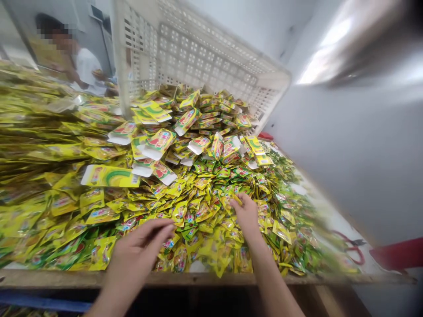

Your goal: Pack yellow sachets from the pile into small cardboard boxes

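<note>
My right hand point(246, 213) pinches a small yellow packet point(237, 200) between thumb and fingers, just above the heap. Lower and to the left is my left hand point(142, 248), its thumb and fingers drawn together at the tips; whether anything is between them is hidden. Close by those fingertips lies a yellow sachet point(180, 211) with a printed picture. Beneath both hands spreads a pile of small shiny yellow and green sachets point(205, 209). Flattish yellow-green cartons point(160, 141) with white flaps lie on the pile's far side.
A white perforated plastic crate point(205, 55) lies tipped on its side behind, with cartons spilling out. Red-handled scissors point(352, 248) rest at the table's right. A wooden edge point(228, 279) runs along the front. Another person point(87, 66) is at the back left. A grey wall stands right.
</note>
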Motion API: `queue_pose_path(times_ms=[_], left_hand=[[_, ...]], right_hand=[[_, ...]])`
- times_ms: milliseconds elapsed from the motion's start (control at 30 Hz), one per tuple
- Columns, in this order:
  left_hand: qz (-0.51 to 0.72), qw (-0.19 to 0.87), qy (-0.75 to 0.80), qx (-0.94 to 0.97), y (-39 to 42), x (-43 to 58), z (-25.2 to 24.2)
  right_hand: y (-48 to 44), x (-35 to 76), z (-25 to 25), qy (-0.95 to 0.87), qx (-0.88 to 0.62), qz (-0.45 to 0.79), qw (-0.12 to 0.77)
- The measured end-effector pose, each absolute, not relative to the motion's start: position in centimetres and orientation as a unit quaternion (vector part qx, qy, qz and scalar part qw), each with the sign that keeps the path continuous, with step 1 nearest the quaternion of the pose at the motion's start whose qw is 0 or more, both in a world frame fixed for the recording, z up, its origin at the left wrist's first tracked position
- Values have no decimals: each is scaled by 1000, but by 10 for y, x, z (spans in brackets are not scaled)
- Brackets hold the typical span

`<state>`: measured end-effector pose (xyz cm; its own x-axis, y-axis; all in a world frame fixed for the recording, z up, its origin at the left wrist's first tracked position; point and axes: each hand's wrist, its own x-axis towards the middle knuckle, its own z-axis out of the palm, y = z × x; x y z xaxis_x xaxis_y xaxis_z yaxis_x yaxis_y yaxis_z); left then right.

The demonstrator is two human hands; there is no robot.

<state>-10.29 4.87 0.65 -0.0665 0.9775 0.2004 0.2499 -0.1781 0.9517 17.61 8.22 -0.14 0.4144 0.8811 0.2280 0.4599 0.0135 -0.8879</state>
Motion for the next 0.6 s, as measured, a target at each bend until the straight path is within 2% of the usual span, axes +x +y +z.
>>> queue_pose_path(times_ms=[67,200,300,367,500,600], left_hand=[[500,488,462,547,49,-51,4],[484,544,417,544,45,11,-11],[457,517,434,580,41,8,-21],[441,494,450,599,35,-3,-24],[374,457,475,653,23,-11,-22],[352,481,439,672,30,-20,-16]], right_hand=[[59,160,-4,-493,-629,270,537],[20,135,-15,-437,-558,389,588],[7,143,-23,-512,-627,273,520],[8,153,-25,-612,-613,210,453],[12,160,-24,-739,-528,223,354],[14,160,-33,-736,-535,222,351]])
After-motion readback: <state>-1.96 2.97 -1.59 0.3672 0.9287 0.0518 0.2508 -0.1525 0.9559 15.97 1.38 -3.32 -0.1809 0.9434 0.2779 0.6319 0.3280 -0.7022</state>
